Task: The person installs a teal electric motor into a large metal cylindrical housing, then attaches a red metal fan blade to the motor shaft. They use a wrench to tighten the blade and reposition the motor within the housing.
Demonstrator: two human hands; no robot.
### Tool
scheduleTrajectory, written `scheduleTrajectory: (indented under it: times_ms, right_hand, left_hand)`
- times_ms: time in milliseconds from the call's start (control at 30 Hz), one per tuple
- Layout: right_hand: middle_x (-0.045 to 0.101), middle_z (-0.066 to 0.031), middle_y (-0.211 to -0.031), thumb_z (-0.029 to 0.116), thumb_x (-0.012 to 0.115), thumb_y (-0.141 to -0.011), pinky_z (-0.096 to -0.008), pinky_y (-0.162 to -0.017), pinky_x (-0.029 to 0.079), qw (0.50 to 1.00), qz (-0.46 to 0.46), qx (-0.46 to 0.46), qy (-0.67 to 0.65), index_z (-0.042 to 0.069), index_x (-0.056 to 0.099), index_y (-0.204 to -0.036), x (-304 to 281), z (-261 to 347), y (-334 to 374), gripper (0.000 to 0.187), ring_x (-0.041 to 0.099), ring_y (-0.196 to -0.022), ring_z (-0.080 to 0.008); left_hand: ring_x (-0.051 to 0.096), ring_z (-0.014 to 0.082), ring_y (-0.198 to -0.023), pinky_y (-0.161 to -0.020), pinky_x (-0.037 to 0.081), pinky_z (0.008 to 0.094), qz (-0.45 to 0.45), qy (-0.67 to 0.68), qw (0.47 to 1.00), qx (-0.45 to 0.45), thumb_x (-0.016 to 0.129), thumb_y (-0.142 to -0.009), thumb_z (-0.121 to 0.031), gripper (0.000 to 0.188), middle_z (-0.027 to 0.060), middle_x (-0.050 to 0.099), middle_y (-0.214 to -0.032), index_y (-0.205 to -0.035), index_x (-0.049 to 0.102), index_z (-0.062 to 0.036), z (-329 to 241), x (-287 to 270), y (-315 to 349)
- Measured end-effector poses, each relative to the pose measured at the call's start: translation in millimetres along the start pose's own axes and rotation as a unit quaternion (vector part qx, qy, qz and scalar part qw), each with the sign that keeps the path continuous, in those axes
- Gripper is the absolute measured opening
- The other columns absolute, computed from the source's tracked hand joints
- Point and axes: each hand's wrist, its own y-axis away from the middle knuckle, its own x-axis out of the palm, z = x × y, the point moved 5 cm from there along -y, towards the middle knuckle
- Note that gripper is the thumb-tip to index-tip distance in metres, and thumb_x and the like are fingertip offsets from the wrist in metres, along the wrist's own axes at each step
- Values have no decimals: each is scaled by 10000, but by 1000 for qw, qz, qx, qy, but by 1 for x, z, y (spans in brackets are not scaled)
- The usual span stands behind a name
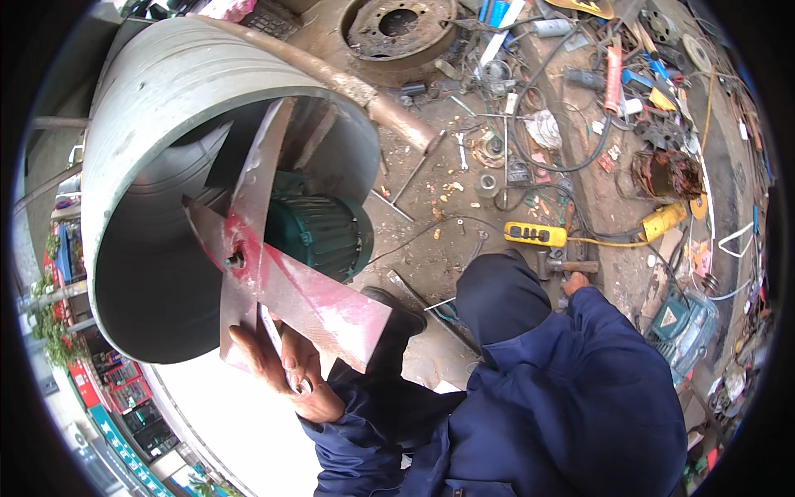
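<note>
My left hand (290, 369) is closed around a silver wrench (272, 330), just below a fan's hub. The fan blades (319, 302) are grey metal with red paint smeared around the hub, and one blade lies right beside my fingers. Behind them sits a green finned motor (310, 232), inside a large grey metal cylinder (190, 70) lying on its side. Off to the right, my right hand (574, 283) is closed at the wooden handle of a hammer (580, 266), with its fingers partly hidden.
A yellow push-button control (535, 234) with a cable lies beyond the hammer. Tools, wires and scraps litter the ground on the right, with a blue-green motor (683, 323) among them. A rusty pipe (356, 87) and a wheel rim (397, 29) lie at the far side.
</note>
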Motion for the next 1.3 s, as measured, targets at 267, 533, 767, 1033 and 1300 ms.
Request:
scheduleTrajectory:
  times_ms: [267,533,767,1033,1300]
  right_hand:
    - [740,-358,-1178,261,831,-856,-506,-1008,558,980,156,-39,-118,-84,726,-1220,-26,-11,-9,513,714,-1188,-483]
    - [631,-96,-735,223,678,-1077,-426,-569,497,893,315,149,-284,7,700,-1136,-128,-30,39,225,558,-596,-241]
    - [532,-30,-701,346,609,-1115,-406,-505,461,950,182,42,-249,90,601,-945,-268,-11,122,308,539,-553,-205]
    - [652,-71,-730,522,553,-1127,-317,-570,546,824,4,-377,-423,55,642,-989,-425,132,269,495,645,-596,-185]
    - [673,-35,-841,466,673,-1094,-262,-517,480,821,113,-500,-253,26,679,-1151,-513,362,424,443,582,-585,-102]
  left_hand:
    - [436,144,-327,-312,393,258,-100,-50,992,54,357,-1148,-644,816,108,563,-620,-1377,553,114,-1,1,2]
    - [449,102,-400,-375,385,210,-92,-33,994,40,458,-1160,-537,663,100,632,-685,-1285,637,90,1,22,-3]
    - [524,113,-505,-387,411,233,-107,-31,993,39,518,-1148,-513,552,127,765,-1024,-1246,681,5,4,13,-6]
    - [563,121,-549,-402,436,250,-87,28,992,83,641,-1109,-456,456,114,773,-1056,-1221,688,-17,0,10,-8]
    - [557,111,-535,-402,415,254,-89,36,993,71,682,-1077,-494,490,105,770,-1022,-1208,696,-21,6,4,-13]
